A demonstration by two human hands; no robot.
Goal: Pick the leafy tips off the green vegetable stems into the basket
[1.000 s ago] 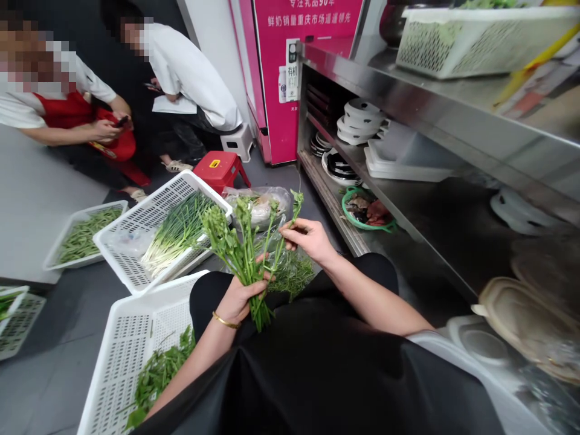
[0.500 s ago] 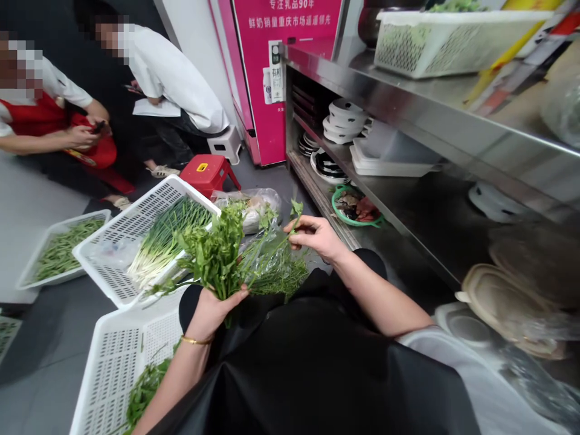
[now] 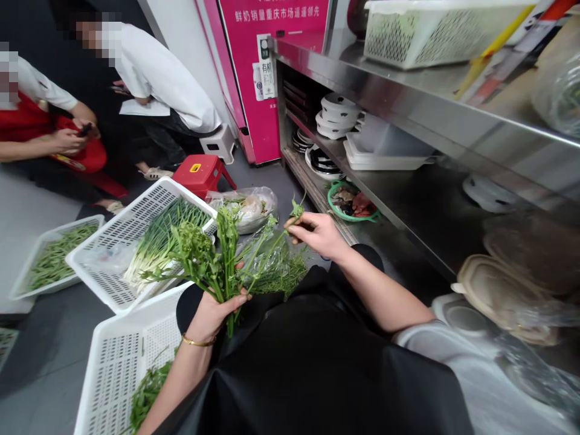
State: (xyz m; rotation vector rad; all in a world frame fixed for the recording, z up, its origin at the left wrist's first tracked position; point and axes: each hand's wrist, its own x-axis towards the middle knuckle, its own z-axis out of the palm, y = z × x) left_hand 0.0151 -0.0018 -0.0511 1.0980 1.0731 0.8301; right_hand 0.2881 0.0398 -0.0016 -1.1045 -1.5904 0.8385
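My left hand (image 3: 216, 311) is wrapped round a bunch of leafy green stems (image 3: 212, 263), whose leaves point up and away from me. With thumb and fingers, my right hand (image 3: 322, 234) pinches a single green stem (image 3: 296, 210) near its leafy tip; the stem slants down toward the bunch. Under and between my hands lies a clear plastic bag (image 3: 275, 257) with thin green stalks (image 3: 290, 275) about it. Below my left forearm, a white perforated basket (image 3: 115, 356) holds more leafy greens (image 3: 150, 389), partly covered by the arm.
Ahead left, a white basket (image 3: 97, 261) holds spring onions (image 3: 165, 235); beyond it is a tray of green beans (image 3: 61, 251). A red stool (image 3: 199, 175) and a filled plastic bag (image 3: 249, 208) stand ahead. Steel shelving (image 3: 408, 103) runs along the right. Two people sit at upper left.
The pinched leafy tip has turned and drooped a little between my right fingers. The bunch in my left hand has tilted and fanned apart slightly. The whole view has shifted a little.
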